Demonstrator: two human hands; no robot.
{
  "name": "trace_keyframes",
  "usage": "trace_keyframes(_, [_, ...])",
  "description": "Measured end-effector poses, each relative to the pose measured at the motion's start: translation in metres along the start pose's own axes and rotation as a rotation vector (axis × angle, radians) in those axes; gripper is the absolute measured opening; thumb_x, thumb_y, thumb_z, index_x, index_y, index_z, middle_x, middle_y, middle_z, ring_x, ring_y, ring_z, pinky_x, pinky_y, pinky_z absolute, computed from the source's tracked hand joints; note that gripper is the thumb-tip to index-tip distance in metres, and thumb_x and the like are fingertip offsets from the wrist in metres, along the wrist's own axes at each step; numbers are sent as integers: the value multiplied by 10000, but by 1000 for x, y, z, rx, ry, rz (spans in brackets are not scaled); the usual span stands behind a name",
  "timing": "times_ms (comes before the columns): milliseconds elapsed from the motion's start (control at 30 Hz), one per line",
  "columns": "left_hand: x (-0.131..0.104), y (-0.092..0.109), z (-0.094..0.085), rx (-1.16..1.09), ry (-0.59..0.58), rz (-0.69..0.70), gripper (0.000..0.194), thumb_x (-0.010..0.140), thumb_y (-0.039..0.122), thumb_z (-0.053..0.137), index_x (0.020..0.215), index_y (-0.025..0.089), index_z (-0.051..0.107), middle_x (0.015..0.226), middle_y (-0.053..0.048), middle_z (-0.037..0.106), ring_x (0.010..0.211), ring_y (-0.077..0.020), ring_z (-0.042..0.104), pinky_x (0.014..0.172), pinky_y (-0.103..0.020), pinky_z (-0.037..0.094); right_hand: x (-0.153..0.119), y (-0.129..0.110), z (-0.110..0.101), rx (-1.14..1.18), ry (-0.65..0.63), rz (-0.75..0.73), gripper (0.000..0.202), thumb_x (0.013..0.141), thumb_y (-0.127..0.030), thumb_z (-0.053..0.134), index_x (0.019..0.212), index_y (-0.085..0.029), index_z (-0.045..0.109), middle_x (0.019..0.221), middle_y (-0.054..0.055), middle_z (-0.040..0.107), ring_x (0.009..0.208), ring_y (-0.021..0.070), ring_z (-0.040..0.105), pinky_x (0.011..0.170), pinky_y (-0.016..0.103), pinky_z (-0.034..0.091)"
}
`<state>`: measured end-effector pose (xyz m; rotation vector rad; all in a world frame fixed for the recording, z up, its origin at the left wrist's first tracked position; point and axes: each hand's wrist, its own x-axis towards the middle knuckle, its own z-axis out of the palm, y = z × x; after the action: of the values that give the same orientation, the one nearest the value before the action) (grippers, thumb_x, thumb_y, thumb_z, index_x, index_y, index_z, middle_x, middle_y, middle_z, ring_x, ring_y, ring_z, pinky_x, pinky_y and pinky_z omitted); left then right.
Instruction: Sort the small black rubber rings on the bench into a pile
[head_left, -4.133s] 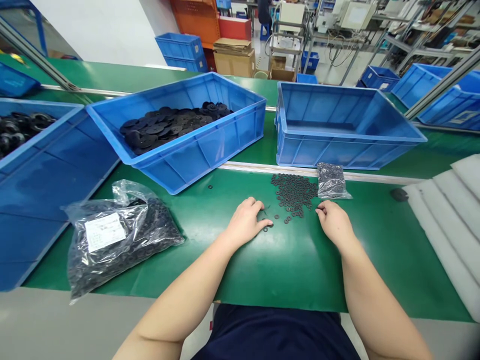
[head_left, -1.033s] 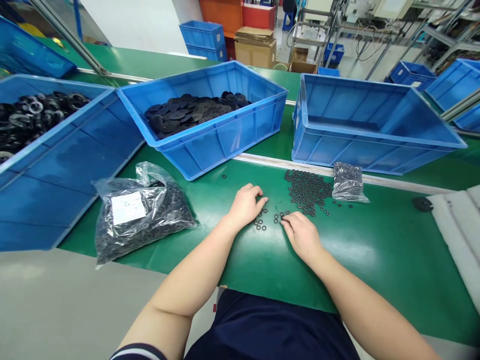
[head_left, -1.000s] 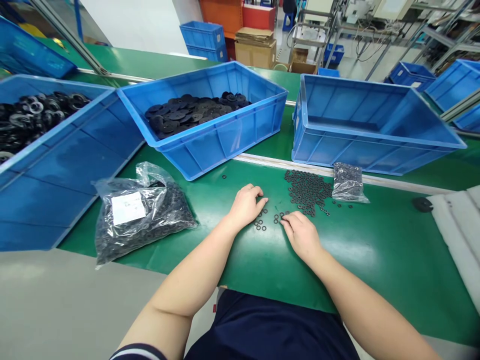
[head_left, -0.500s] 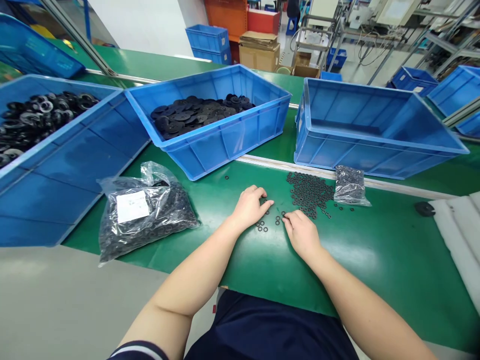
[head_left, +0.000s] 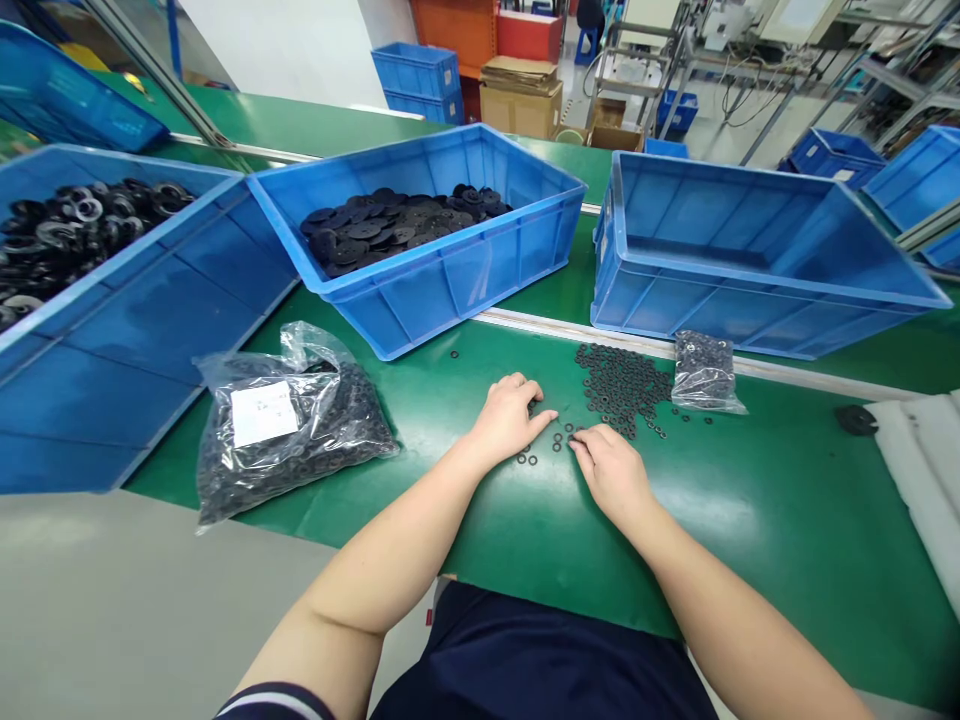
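Observation:
Small black rings point(head_left: 557, 442) lie loose on the green table between my two hands. My left hand point(head_left: 511, 415) rests over some of them, thumb spread away from its curled fingers, partly hiding the rings beneath. At the fingertips of my right hand point(head_left: 611, 468), closed in a pinch, is a small dark ring point(head_left: 571, 438). Just beyond that hand spreads a dense pile of the same rings point(head_left: 622, 385). A small clear bag of rings point(head_left: 703, 370) lies to the right of the pile.
A large clear bag of black parts point(head_left: 300, 440) with a white label lies at left. Blue bins stand behind: one with black rings point(head_left: 82, 215), one with black discs point(head_left: 405, 225), and another bin point(head_left: 750, 300) at right. White wrapped material point(head_left: 919, 470) sits at the right edge.
My left hand has shifted slightly right, covering some of the loose rings. My right hand has moved slightly right and down, still pinched.

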<state>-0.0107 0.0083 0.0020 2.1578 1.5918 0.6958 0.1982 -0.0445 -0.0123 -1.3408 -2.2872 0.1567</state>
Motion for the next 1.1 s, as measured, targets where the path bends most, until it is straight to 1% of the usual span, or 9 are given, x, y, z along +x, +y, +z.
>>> trace_keyframes(267, [0, -1, 1, 4, -1, -9, 219, 839, 357, 738, 923, 181, 640, 913, -59, 604, 947, -242, 584, 871, -387, 457, 3, -2, 9, -90, -12, 17, 222, 1001, -236, 510, 1005, -198, 729, 933, 87, 687, 885, 207, 630, 803, 322, 531])
trace_keyframes(433, [0, -3, 2, -21, 25, 8, 200, 846, 346, 730, 903, 183, 631, 910, -55, 613, 919, -230, 590, 844, -369, 465, -2, -10, 5, -231, -93, -37, 221, 983, -225, 532, 1059, -171, 732, 898, 109, 662, 850, 243, 565, 715, 356, 518])
trace_keyframes(567, [0, -6, 2, -37, 33, 36, 223, 833, 358, 746, 901, 180, 630, 894, -49, 616, 888, -219, 594, 831, -358, 474, -4, -9, -2, -243, -74, 25, 239, 982, -203, 511, 919, -176, 740, 840, 105, 644, 826, 239, 548, 756, 367, 506])
trace_keyframes(633, [0, -7, 2, -40, 24, 30, 246, 820, 372, 761, 910, 180, 636, 900, -47, 615, 873, -214, 596, 825, -356, 479, -6, 0, -9, -196, -21, 82, 235, 977, -224, 526, 868, -179, 729, 843, 101, 649, 849, 235, 565, 802, 365, 501])
trace_keyframes(700, [0, -8, 2, -40, 18, 19, 256, 808, 371, 773, 918, 182, 641, 906, -45, 615, 871, -213, 596, 825, -357, 482, -9, 15, -21, -130, 54, 160, 208, 970, -266, 549, 888, -179, 719, 875, 93, 666, 871, 226, 592, 833, 353, 496])
trace_keyframes(767, [0, -9, 3, -42, 15, 15, 260, 795, 360, 787, 921, 183, 645, 904, -45, 615, 883, -218, 598, 827, -359, 484, -12, 37, -35, -88, 128, 268, 187, 954, -305, 571, 934, -178, 708, 918, 87, 680, 866, 217, 616, 829, 343, 493])
trace_keyframes(833, [1, -10, 4, -51, 13, 15, 259, 785, 345, 797, 920, 185, 646, 899, -44, 617, 894, -223, 601, 825, -359, 485, -14, 61, -48, -92, 155, 387, 166, 913, -310, 600, 937, -175, 694, 919, 83, 681, 829, 215, 626, 787, 340, 488])
trace_keyframes(967, [3, -11, 5, -64, 17, 16, 224, 787, 300, 793, 916, 190, 647, 909, -44, 620, 906, -224, 605, 817, -354, 485, -15, 98, -59, -42, 32, 507, 105, 841, -285, 613, 842, -196, 668, 815, 44, 655, 745, 194, 613, 731, 319, 467])
trace_keyframes(1100, [4, -13, 6, -57, 14, 7, 100, 829, 200, 727, 900, 200, 657, 897, -38, 618, 903, -212, 606, 826, -346, 478, -16, 102, -54, -96, -31, 497, 120, 856, -265, 556, 801, -196, 638, 796, 59, 652, 756, 204, 600, 746, 321, 453])
